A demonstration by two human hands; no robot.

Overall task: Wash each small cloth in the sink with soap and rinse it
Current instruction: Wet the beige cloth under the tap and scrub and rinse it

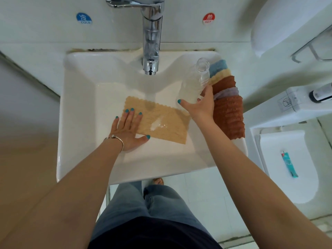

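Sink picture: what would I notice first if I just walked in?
Probably the tan cloth lying flat in the middle of the white sink, with a white blob of soap on it and the left hand pressing its edge. Next, the right hand holds a clear bottle of milky soap, open at the top, beside the tap. A colorful stack of cloths hangs over the sink's right rim.

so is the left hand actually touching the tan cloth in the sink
Touching. The head view shows the left hand lying flat with straight fingers on the left end of the tan cloth, pressing it against the sink floor.
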